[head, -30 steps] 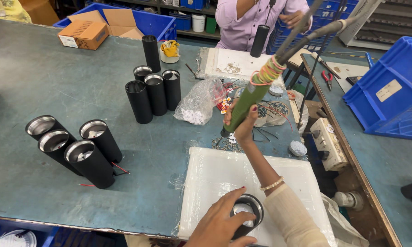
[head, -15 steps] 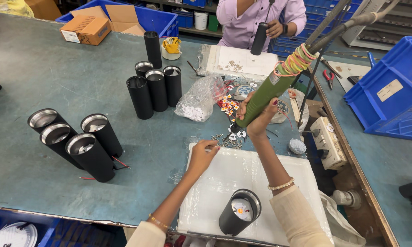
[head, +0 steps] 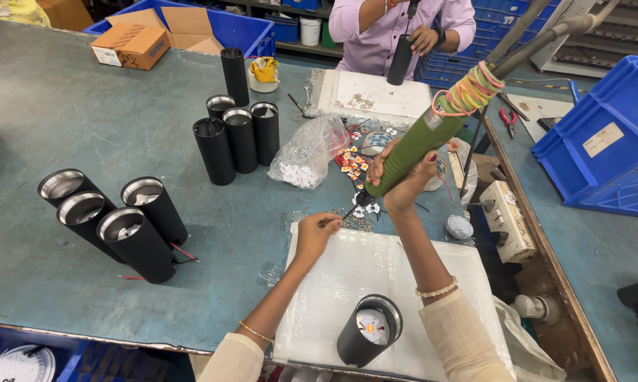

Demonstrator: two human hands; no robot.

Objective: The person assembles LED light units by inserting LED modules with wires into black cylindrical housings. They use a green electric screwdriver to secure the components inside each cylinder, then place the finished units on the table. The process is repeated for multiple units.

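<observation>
My right hand (head: pixel 402 185) grips a green powered screwdriver (head: pixel 421 141) that hangs from a cable and is wrapped with coloured rubber bands; its tip points down at small screws (head: pixel 361 221) on the table. My left hand (head: pixel 315 233) reaches to those screws with pinched fingers; I cannot tell whether it holds one. A black cylindrical lamp housing (head: pixel 368 331) stands on a white pad (head: pixel 333 283) near me, open end up, untouched.
Several black housings (head: pixel 113 219) stand at the left and more (head: pixel 237 134) in the middle. A clear bag of parts (head: pixel 308 152) lies beyond. Another person (head: pixel 397 35) works opposite. Blue crates (head: pixel 602 141) and a power strip (head: pixel 506 219) are at the right.
My left hand let go of the black housing on the pad and moved forward to the screws. The screwdriver stayed in my right hand, nearly still.
</observation>
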